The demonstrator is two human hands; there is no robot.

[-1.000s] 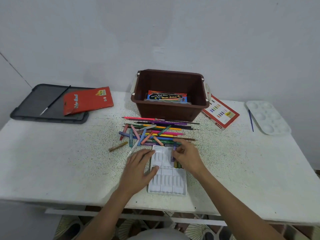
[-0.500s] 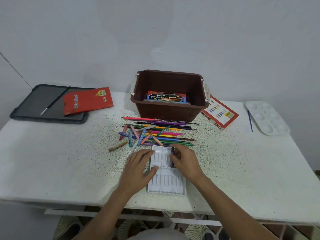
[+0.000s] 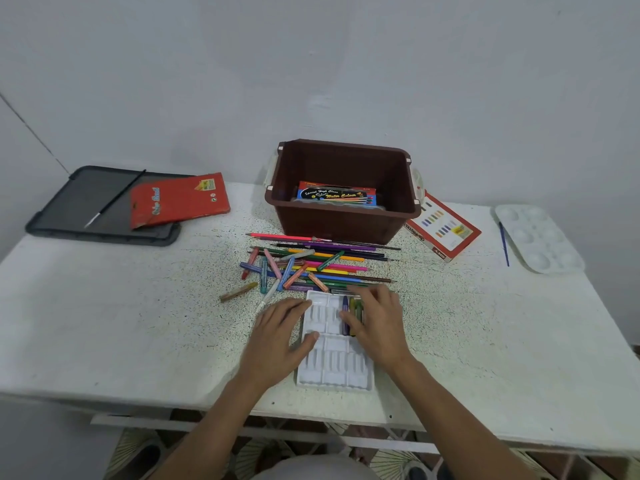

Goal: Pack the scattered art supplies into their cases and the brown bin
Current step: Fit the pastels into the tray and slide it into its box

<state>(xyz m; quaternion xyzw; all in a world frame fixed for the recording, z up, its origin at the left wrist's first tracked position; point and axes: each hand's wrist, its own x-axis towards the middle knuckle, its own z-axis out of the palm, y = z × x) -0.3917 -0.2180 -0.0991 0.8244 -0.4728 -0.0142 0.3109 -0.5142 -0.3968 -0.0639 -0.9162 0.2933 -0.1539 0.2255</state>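
Observation:
A white slotted crayon tray (image 3: 334, 370) lies near the table's front edge. My left hand (image 3: 278, 336) rests flat along its left side, fingers spread, thumb on the tray. My right hand (image 3: 379, 323) covers the tray's upper right and pinches a purple crayon (image 3: 345, 306) lying in a slot beside yellow and green crayons (image 3: 356, 306). Just behind the tray is a pile of loose crayons and coloured pencils (image 3: 311, 263). The brown bin (image 3: 341, 220) stands behind the pile with a watercolour box (image 3: 336, 195) inside.
A red pencil case (image 3: 180, 199) lies partly on a dark grey lid (image 3: 79, 209) with a thin brush (image 3: 114, 199) at the back left. A red-and-white pastel box (image 3: 445, 230), a blue brush (image 3: 504, 242) and a white palette (image 3: 538, 237) are at the right.
My right hand has come back from the pile's edge and lowered the purple crayon into a tray slot. My left hand has stayed at the tray's left side.

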